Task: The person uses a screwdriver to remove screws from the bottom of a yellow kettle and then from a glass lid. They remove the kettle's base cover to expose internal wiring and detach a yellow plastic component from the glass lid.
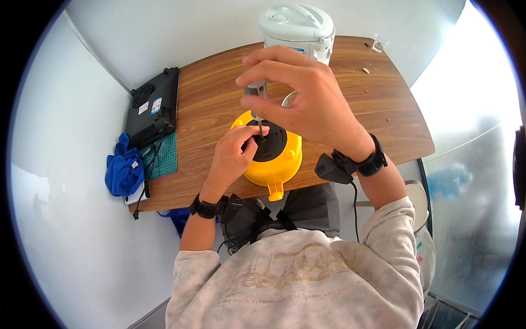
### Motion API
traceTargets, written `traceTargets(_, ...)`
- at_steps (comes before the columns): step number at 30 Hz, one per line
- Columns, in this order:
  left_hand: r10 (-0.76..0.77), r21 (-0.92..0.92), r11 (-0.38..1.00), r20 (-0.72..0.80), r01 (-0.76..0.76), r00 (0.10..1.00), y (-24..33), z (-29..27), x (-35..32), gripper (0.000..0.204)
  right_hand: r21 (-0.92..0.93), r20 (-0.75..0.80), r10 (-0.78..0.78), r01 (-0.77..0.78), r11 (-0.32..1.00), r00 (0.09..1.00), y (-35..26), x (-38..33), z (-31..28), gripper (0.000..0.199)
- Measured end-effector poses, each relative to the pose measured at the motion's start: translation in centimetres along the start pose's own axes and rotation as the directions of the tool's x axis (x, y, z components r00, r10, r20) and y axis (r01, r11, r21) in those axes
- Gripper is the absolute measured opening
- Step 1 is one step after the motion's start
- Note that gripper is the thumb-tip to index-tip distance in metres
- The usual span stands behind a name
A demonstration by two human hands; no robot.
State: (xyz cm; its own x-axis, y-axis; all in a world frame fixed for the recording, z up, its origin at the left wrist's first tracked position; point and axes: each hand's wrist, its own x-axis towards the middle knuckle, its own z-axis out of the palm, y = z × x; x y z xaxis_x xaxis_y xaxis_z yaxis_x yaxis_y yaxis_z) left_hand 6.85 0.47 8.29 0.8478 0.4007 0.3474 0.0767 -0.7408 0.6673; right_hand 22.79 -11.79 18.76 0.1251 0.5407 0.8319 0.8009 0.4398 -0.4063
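Right hand (304, 88): gripping screwdriver (257, 94). Left hand (230, 154): partly open, fingertip at shaft (260, 127), over black disc (274, 151) of yellow housing (269, 174).

Bright, diffuse illumination, with overexposure at the right.
Light is strongest at the translucent panel (476, 137), whose upper part burns out to white; a blue shape (449, 180) behind it appears blurred. The tabletop (208, 98) is evenly lit, its wood grain legible, and shadows are soft. The right hand (318, 90) shows slight blur at the fingers (274, 69). Fisheye distortion bows straight edges; a dark, blue-fringed vignette masks the corners.
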Motion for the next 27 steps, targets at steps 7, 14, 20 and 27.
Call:
traceTargets(7, 0.017, -0.017, 1.000, -0.017, -0.017, 1.000, 0.1, 0.0, -0.1, 0.025, 0.066, 0.108, 0.139, -0.147, 0.987, 0.984, -0.2, -0.1, 0.0, 0.027)
traceTargets(14, 0.091, -0.014, 0.996, -0.035, -0.092, 0.995, -0.6, 0.2, 0.0, 0.024, 0.062, 0.098, 0.026, -0.032, 0.998, 0.995, 0.0, -0.2, -0.2, 0.025)
traceTargets(20, 0.015, 0.012, 1.000, -0.016, -0.015, 1.000, 0.0, -0.1, -0.2, 0.023, 0.117, 0.156, 0.129, -0.148, 0.982, 0.979, -0.6, 0.0, -0.3, 0.027)
traceTargets(27, 0.026, -0.024, 0.999, -0.033, -0.027, 0.999, -0.1, 0.2, -0.1, 0.023, 0.072, 0.145, 0.063, -0.073, 0.995, 0.987, 0.0, 0.1, -0.5, 0.026)
